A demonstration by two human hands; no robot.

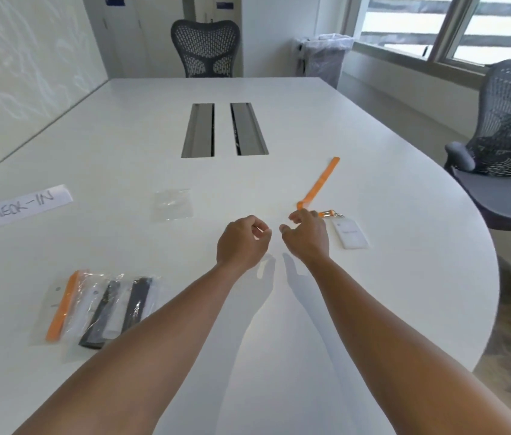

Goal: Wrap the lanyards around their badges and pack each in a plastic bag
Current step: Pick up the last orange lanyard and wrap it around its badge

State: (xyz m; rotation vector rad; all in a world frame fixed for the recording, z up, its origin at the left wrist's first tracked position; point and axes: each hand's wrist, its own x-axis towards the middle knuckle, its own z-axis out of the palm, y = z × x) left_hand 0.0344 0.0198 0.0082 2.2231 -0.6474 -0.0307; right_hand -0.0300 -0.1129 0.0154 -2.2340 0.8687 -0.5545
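1. The orange lanyard (319,183) lies on the white table (122,136) at one o'clock, clipped to a white badge (350,233) just right of the right hand (305,237).
2. The right hand's fingers (295,217) touch the strap's fold; whether they pinch it I cannot tell.
3. The left hand (241,243) hangs loosely curled, holding nothing.
4. An empty plastic bag (173,204) lies at eleven o'clock; the packed bags (97,309) at eight.

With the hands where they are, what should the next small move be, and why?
Probably the right hand closes on the orange lanyard at its fold and starts winding it around the badge. That lanyard lies unwrapped on the table, an empty bag waits, and three packed bags sit near the left arm.
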